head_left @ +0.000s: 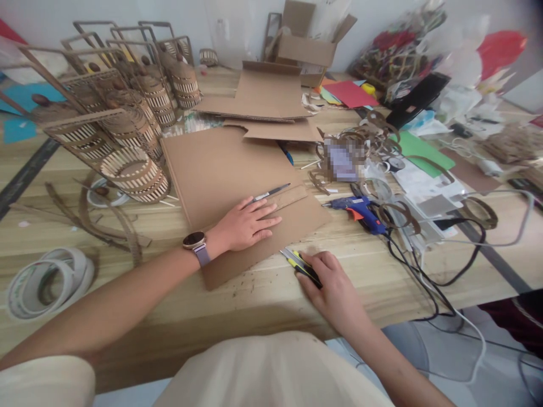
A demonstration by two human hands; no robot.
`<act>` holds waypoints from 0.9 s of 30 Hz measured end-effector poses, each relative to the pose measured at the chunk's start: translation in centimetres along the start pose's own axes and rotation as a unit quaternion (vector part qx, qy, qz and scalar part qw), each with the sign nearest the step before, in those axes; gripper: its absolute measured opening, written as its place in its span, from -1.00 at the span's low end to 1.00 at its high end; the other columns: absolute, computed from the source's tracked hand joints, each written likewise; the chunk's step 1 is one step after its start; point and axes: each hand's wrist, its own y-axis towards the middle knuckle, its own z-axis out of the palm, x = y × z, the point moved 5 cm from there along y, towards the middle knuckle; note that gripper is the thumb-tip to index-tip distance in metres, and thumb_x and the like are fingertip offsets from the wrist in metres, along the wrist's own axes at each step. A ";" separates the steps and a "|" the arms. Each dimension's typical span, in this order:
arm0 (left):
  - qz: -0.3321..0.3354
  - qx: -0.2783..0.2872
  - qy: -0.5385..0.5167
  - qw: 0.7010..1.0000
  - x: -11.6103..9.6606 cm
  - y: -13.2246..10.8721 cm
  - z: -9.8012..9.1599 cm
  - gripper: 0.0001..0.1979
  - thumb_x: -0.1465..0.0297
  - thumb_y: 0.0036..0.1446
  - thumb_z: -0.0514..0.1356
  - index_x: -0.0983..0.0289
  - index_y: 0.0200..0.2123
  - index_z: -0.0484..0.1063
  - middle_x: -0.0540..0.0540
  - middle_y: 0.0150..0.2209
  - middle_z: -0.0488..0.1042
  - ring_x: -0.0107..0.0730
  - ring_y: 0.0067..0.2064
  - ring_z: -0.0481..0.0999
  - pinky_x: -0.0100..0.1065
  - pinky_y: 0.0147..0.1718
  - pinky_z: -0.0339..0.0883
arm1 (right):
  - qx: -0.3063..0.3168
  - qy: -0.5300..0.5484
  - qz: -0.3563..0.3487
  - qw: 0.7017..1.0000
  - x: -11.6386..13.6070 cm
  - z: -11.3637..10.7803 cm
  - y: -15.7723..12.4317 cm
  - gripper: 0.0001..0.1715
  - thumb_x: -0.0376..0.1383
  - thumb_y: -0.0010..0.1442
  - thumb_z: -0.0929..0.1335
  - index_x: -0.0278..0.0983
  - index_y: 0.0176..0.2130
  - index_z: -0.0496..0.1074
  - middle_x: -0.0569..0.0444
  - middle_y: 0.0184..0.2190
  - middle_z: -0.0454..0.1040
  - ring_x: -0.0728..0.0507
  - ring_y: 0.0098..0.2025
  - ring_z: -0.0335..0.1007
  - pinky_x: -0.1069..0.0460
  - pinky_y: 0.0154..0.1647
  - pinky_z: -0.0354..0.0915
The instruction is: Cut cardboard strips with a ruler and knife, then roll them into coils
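Note:
My left hand [250, 225] lies flat with fingers spread on a brown cardboard sheet [216, 169], pressing on it and on the near end of a narrow cardboard strip [288, 196]. A dark pen [271, 193] rests on the sheet just beyond those fingers. In my right hand [328, 285] is a yellow and black utility knife [303, 265], its blade out and pointing left toward the sheet's near edge. Dark crumbs dot the table beside that edge. To the right of the sheet lies a blue glue gun [360, 212] with an orange trigger.
Several handled cardboard-and-stick baskets [136, 169] stand at the left, near curled cardboard strips [91, 220] and tape rolls [51, 282]. More cut cardboard [267, 93] and an open box [307, 51] are at the back. Black cables [418, 282] trail off the table's right side.

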 end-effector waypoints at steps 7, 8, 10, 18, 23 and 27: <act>0.000 0.005 0.002 1.000 -0.1 0.0 0.0 -0.54 0.12 0.43 -0.11 0.03 0.30 0.24 0.00 0.38 0.15 -0.15 0.39 0.09 -0.02 0.33 -0.16 | 0.001 0.010 -0.010 1.000 0.5 0.4 -0.5 -0.65 -0.25 0.31 0.28 -0.27 0.06 0.40 -0.07 -0.21 0.41 -0.23 -0.13 0.42 -0.16 -0.09 0.44; -0.001 0.003 0.004 1.000 -0.1 0.0 0.0 -0.54 0.12 0.43 -0.11 0.04 0.30 0.24 0.00 0.38 0.15 -0.14 0.39 0.09 -0.02 0.33 -0.16 | 0.005 0.011 -0.010 1.000 0.6 0.5 -0.3 -0.65 -0.25 0.31 0.28 -0.27 0.06 0.40 -0.07 -0.22 0.41 -0.23 -0.13 0.41 -0.16 -0.09 0.44; -0.001 -0.001 0.005 1.000 -0.1 0.0 0.0 -0.54 0.13 0.43 -0.11 0.04 0.30 0.25 0.01 0.38 0.15 -0.14 0.39 0.10 -0.02 0.33 -0.15 | 0.013 0.013 -0.010 1.000 0.9 0.7 -0.1 -0.65 -0.26 0.30 0.29 -0.27 0.06 0.41 -0.07 -0.22 0.40 -0.23 -0.15 0.40 -0.16 -0.10 0.44; -0.001 0.002 0.010 1.000 0.0 0.0 0.1 -0.54 0.12 0.43 -0.11 0.02 0.30 0.23 -0.02 0.39 0.14 -0.16 0.39 0.09 -0.04 0.33 -0.16 | 0.024 0.006 -0.020 0.999 1.4 0.8 -0.6 -0.66 -0.26 0.31 0.27 -0.23 0.06 0.42 -0.07 -0.22 0.41 -0.25 -0.12 0.41 -0.18 -0.10 0.44; -0.001 0.000 0.002 1.000 0.1 0.0 0.0 -0.53 0.12 0.43 -0.12 0.02 0.31 0.23 -0.01 0.39 0.14 -0.16 0.39 0.08 -0.04 0.33 -0.16 | 0.047 0.002 -0.032 0.998 2.2 1.3 0.2 -0.65 -0.30 0.29 0.29 -0.27 0.06 0.42 -0.09 -0.22 0.41 -0.24 -0.13 0.39 -0.17 -0.12 0.45; -0.009 0.019 -0.006 1.000 0.1 0.1 -0.1 -0.54 0.13 0.44 -0.12 0.02 0.31 0.22 -0.02 0.39 0.12 -0.17 0.40 0.06 -0.03 0.34 -0.18 | 0.058 0.000 -0.041 0.997 2.5 1.2 -0.4 -0.65 -0.30 0.31 0.28 -0.30 0.06 0.40 -0.11 -0.20 0.41 -0.25 -0.10 0.39 -0.17 -0.10 0.45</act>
